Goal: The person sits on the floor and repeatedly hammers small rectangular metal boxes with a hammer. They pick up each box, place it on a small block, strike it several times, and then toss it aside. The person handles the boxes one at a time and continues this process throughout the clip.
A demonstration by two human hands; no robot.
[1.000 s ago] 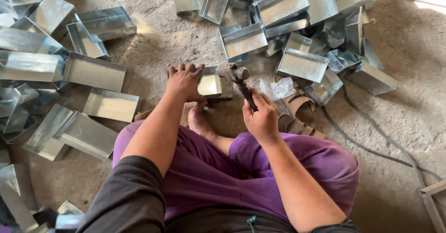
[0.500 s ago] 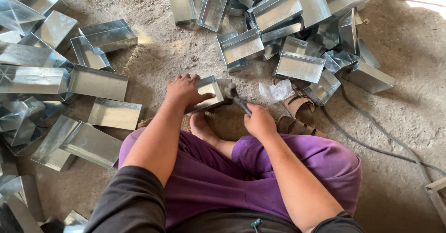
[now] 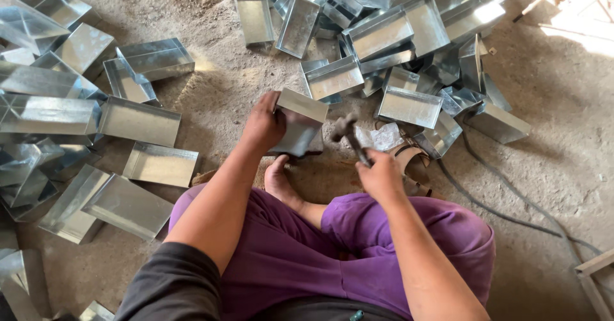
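Note:
I sit cross-legged on a dirt floor in purple trousers, a bare foot (image 3: 281, 181) in front of me. My left hand (image 3: 263, 124) grips a shiny sheet-metal box (image 3: 299, 124) by its left side and holds it tilted on edge just above the foot. My right hand (image 3: 381, 175) is closed round the handle of a small dark hammer (image 3: 348, 135). The hammer's head is raised just right of the box, close to its right edge.
Finished metal trays (image 3: 139, 121) lie scattered to my left. A bigger heap of similar boxes (image 3: 384, 36) fills the top middle and right. A sandal (image 3: 409, 161) and crumpled foil lie by my right hand. A dark cable (image 3: 511, 199) runs across the ground at right.
My left hand has turned the box up from lying low to standing on edge. The right hand has lifted the hammer, whose head now sits beside the box. The view has tilted down slightly.

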